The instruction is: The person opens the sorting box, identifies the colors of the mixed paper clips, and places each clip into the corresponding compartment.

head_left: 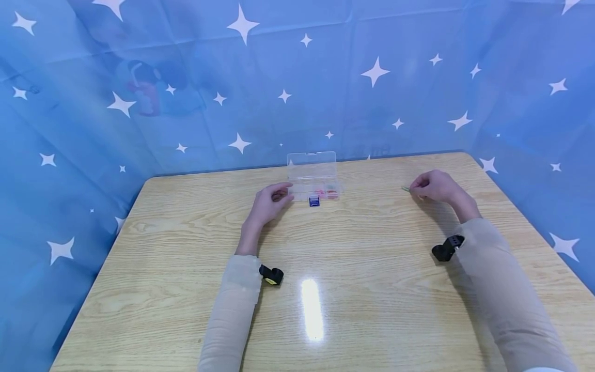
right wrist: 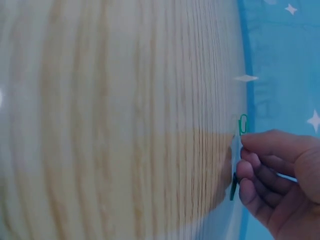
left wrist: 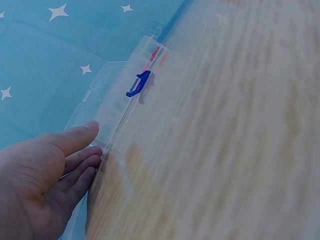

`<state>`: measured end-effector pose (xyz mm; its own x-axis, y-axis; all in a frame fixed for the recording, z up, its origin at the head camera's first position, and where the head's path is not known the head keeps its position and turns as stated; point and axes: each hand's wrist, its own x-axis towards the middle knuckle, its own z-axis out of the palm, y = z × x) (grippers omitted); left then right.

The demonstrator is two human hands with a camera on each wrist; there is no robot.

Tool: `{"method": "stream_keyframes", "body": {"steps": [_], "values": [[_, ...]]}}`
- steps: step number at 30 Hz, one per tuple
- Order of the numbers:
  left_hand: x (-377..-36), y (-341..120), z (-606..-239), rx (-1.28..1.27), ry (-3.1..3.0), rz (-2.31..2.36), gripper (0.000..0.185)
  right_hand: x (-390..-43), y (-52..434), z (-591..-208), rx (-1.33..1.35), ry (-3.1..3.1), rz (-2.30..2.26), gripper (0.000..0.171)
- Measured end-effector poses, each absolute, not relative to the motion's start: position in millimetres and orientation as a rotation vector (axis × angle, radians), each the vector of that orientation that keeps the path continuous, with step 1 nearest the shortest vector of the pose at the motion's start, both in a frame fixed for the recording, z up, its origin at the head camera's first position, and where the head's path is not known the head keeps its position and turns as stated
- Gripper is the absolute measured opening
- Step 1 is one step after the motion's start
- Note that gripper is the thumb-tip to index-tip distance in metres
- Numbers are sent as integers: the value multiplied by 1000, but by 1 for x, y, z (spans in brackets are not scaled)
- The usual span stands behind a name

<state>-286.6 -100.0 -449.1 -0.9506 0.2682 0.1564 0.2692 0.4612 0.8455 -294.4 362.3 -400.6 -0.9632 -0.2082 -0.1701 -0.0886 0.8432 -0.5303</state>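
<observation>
Clear plastic box (head_left: 312, 175), lid up, sits at table's (head_left: 186, 289) far edge w/ a blue latch (head_left: 314, 201) in front. Left hand (head_left: 271, 202), fingers relaxed and holding nothing, touches box's left end. Right hand (head_left: 434, 186), well apart from the box, pinches a green paper clip (right wrist: 242, 124). Only the right wrist view shows the clip's shape; head view shows just a sliver. Blue star cloth (head_left: 93, 103) rings the table.
</observation>
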Motion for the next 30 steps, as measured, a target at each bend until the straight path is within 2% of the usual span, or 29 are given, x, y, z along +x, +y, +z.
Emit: {"method": "stream_keyframes", "body": {"steps": [13, 30], "values": [[-287, -100, -446, -493, -2684, -1561, 39, -300, 347, -398, -313, 2887, -795, 24], [-286, -99, -448, -476, -2694, -1565, 39, -309, 299, -388, -389, 2898, -913, 21]]}}
